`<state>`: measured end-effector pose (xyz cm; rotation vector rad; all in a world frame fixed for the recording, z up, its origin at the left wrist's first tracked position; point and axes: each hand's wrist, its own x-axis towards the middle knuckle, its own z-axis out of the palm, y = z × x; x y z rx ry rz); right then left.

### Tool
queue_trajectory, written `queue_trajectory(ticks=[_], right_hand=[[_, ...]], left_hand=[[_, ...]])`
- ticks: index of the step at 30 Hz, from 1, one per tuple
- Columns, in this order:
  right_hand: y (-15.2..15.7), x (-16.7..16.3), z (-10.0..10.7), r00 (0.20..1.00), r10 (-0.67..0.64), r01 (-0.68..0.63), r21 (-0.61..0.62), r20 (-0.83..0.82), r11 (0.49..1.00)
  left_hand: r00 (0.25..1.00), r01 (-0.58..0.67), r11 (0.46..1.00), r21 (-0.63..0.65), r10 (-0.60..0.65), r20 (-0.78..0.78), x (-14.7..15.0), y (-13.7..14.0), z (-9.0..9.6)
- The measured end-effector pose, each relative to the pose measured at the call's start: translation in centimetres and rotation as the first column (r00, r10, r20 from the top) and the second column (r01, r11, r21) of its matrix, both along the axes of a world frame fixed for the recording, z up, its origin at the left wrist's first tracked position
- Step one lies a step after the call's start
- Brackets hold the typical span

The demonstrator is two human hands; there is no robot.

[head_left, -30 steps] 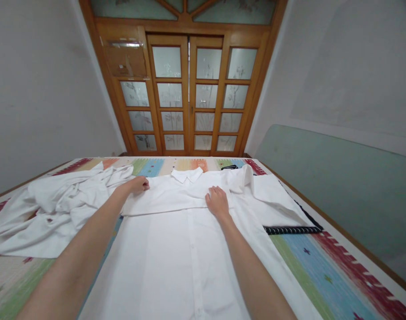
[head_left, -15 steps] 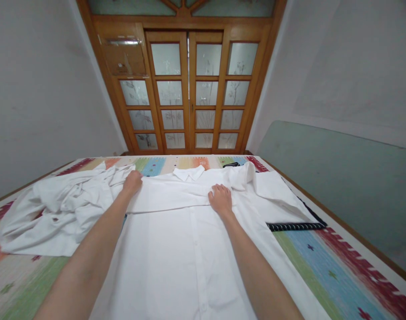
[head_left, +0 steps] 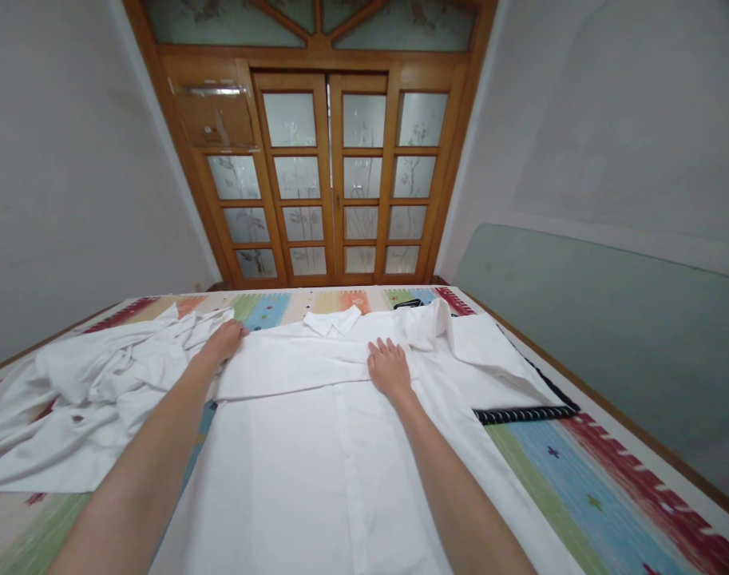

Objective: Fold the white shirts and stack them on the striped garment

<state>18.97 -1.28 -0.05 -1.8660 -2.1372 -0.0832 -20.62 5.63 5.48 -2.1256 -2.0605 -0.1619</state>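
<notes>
A white button-up shirt [head_left: 292, 471] lies spread on the patterned cloth, its pointed collar [head_left: 333, 321] at the far end. One sleeve [head_left: 304, 363] is laid straight across the chest. At the shirt's left shoulder, my left hand [head_left: 225, 339] is closed on the fabric edge, its fingertips partly hidden. My right hand [head_left: 390, 369] rests flat on the folded sleeve just right of the button line, fingers extended. The other sleeve [head_left: 489, 363] stretches out to the right, with a raised fold near the shoulder.
Crumpled white fabric [head_left: 112, 391] lies to the left. A dark striped item [head_left: 523, 415] shows under the right sleeve, and a small black object [head_left: 408, 303] sits beyond the shoulder. The multicoloured cloth [head_left: 556, 479] covers the surface. Wooden glass-paned doors [head_left: 334, 176] stand behind.
The view has tilted slightly up and shifted. My left hand has edged outward to the left with the shirt's edge; my right hand stays flat on the sleeve.
</notes>
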Motion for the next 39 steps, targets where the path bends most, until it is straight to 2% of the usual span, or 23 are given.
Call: queue_trajectory(ticks=[3, 5, 9, 12, 16, 19, 21, 28, 32, 39], right_hand=[[-0.1, 0.1, 0.1, 0.982, 0.185, -0.184, -0.034, 0.041, 0.982], [-0.2, 0.2, 0.2, 0.967, 0.250, -0.247, -0.063, 0.038, 0.967], [-0.2, 0.1, 0.4, 0.974, 0.227, -0.224, -0.113, 0.009, 0.968], [0.1, -0.1, 0.4, 0.985, 0.171, -0.172, -0.129, -0.018, 0.977], [0.5, -0.1, 0.2, 0.992, 0.128, -0.130, -0.130, -0.023, 0.983], [0.6, -0.1, 0.1, 0.991, 0.136, -0.134, -0.120, 0.008, 0.984], [0.5, -0.1, 0.1, 0.991, 0.131, -0.127, -0.129, 0.023, 0.983], [0.5, -0.1, 0.2, 0.987, 0.137, -0.124, -0.134, 0.090, 0.983], [0.7, 0.0, 0.2, 0.983, 0.134, -0.115, -0.155, 0.123, 0.981], [1.4, 0.1, 0.3, 0.981, 0.144, -0.118, -0.193, 0.129, 0.974]], left_hand=[[0.999, 0.032, 0.999, 0.001, -0.032, -0.038, 0.4, -0.2, -0.4], [0.995, 0.057, 0.998, 0.009, -0.056, -0.081, 0.8, -0.3, -0.8], [0.983, 0.100, 0.995, 0.009, -0.097, -0.157, 1.2, -0.5, -1.2], [0.976, 0.112, 0.994, 0.008, -0.108, -0.189, 1.7, -0.9, -0.8], [0.975, 0.061, 0.992, 0.112, -0.035, -0.219, 4.0, -2.3, 0.0], [0.987, -0.022, 0.990, 0.141, 0.044, -0.153, 7.0, -3.9, 0.1], [0.994, -0.029, 0.992, 0.123, 0.042, -0.105, 9.1, -5.0, -0.3], [0.992, -0.093, 0.995, 0.029, 0.091, 0.088, 14.3, -8.2, -3.2], [0.978, -0.136, 0.990, 0.041, 0.127, 0.166, 15.0, -9.3, -4.6], [0.968, -0.172, 0.982, 0.077, 0.155, 0.196, 13.7, -11.0, -5.4]])
